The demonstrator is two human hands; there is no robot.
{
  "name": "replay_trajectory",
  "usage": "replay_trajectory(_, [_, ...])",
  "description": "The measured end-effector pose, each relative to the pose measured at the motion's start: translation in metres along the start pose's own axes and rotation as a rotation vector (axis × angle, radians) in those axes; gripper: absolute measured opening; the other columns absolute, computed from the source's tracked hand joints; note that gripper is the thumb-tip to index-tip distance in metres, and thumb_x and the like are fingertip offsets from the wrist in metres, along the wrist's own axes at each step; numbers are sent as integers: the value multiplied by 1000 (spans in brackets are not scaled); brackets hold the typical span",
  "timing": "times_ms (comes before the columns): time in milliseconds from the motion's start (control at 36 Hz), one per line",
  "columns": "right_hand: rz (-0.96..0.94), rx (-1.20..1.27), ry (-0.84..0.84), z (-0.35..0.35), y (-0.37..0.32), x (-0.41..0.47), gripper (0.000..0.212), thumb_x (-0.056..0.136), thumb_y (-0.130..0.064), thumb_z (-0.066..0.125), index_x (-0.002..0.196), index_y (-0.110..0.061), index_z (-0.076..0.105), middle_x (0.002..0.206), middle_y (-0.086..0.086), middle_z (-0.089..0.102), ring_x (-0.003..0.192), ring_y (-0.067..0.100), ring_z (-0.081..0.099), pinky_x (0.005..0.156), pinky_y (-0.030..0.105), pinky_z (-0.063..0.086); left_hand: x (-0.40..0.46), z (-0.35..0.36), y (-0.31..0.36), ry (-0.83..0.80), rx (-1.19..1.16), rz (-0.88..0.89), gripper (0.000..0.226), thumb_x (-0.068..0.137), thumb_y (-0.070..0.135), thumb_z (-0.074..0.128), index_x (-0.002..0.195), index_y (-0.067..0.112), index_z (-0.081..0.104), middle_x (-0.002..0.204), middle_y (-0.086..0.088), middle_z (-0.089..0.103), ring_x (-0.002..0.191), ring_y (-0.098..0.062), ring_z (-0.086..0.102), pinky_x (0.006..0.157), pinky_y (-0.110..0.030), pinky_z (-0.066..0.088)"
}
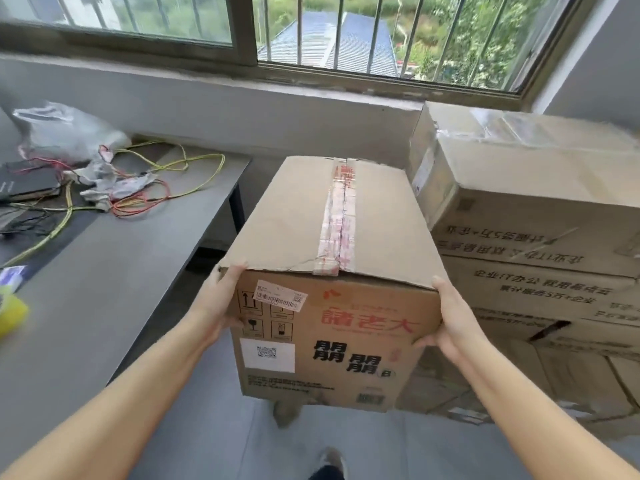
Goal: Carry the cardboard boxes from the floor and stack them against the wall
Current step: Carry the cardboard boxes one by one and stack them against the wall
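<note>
A brown cardboard box with red-printed tape along its top seam and red and black lettering on its near face is held up off the floor in front of me. My left hand grips its near left edge, thumb on the front face. My right hand grips its near right edge, thumb on the front face. To its right a stack of larger cardboard boxes stands against the wall under the window, the top one wrapped in clear tape. The carried box hangs beside the stack, a little apart from it.
A grey table stands at the left, carrying tangled coloured wires, a plastic bag and a dark flat device. A barred window runs along the far wall. My feet show on the grey floor below the box.
</note>
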State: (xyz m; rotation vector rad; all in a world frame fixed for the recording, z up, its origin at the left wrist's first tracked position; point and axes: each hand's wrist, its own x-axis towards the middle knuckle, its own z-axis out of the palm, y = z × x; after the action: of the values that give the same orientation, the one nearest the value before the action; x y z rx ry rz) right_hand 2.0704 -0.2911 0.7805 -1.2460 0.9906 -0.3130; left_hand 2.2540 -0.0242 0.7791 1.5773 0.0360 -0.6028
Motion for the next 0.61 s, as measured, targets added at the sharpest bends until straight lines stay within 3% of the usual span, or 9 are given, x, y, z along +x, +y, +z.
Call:
replay_trajectory(56, [20, 17, -37, 0, 10, 27, 30, 96, -41, 42, 123, -40, 55, 123, 8, 62, 110, 35, 57, 76, 69, 49, 28, 4, -14, -6, 35, -14, 55, 80, 53, 58, 128, 26, 52, 112, -10, 69, 99, -32, 65, 63, -46, 55])
replay_trajectory(111, [49, 42, -69, 0, 17, 46, 33, 98, -31, 41, 129, -39, 52, 124, 4, 62, 107, 28, 58, 79, 60, 52, 49, 7, -32, -18, 70, -43, 61, 77, 55, 59, 131, 29, 50, 120, -6, 66, 106, -29, 64, 78, -49, 54])
replay_trajectory(167, [86, 80, -62, 1, 22, 61, 36, 101, -18, 38, 131, -33, 50, 127, 2, 61, 100, 21, 59, 79, 47, 51, 61, 15, -46, -11, 63, -71, 48, 90, 45, 56, 134, 29, 46, 128, 1, 61, 110, -20, 61, 91, -48, 51])
replay_trajectory(250, [113, 72, -51, 5, 32, 74, 33, 103, -18, 38, 132, -31, 48, 128, -2, 60, 103, 14, 59, 75, 38, 50, 64, 31, -52, 9, 53, -150, 40, 100, 40, 41, 138, 28, 36, 123, 8, 54, 91, -2, 55, 68, -29, 45])
replay_trajectory(306, [147, 74, 3, 8, 38, 79, 35, 102, -28, 42, 136, -29, 44, 134, -2, 56, 110, 17, 56, 87, 40, 46, 71, 32, -56, 14, 102, -203, 48, 99, 46, 39, 142, 28, 30, 126, 7, 48, 97, -8, 54, 70, -33, 43])
replay_trajectory(389, [323, 55, 71, 12, 44, 79, 55, 95, -51, 46, 144, -28, 34, 147, 0, 42, 127, 28, 45, 99, 57, 36, 79, 23, -54, 4, 160, -339, 63, 93, 58, 41, 147, 29, 25, 145, 2, 37, 132, -30, 38, 89, -52, 42])
replay_trajectory(472, [515, 233, 38, 15, 43, 81, 74, 89, -61, 47, 150, -31, 20, 155, 10, 29, 137, 44, 32, 100, 65, 33, 85, 19, -49, -82, 93, -427, 54, 92, 57, 43, 135, 24, 44, 132, -1, 56, 116, -28, 54, 90, -51, 46])
replay_trajectory(528, [519, 326, 43, 17, 35, 86, 70, 93, -53, 47, 150, -21, 22, 153, 18, 31, 134, 47, 35, 103, 62, 33, 88, 22, -43, -136, 70, -390, 43, 96, 52, 41, 123, 22, 57, 118, -4, 67, 107, -24, 62, 94, -49, 47])
replay_trajectory(611, [484, 358, 63, 23, 20, 99, 63, 96, -46, 45, 148, -13, 27, 150, 20, 36, 133, 44, 38, 109, 57, 28, 104, 30, -34, -145, 37, -373, 42, 98, 46, 41, 121, 15, 58, 117, -9, 68, 110, -28, 61, 107, -48, 38])
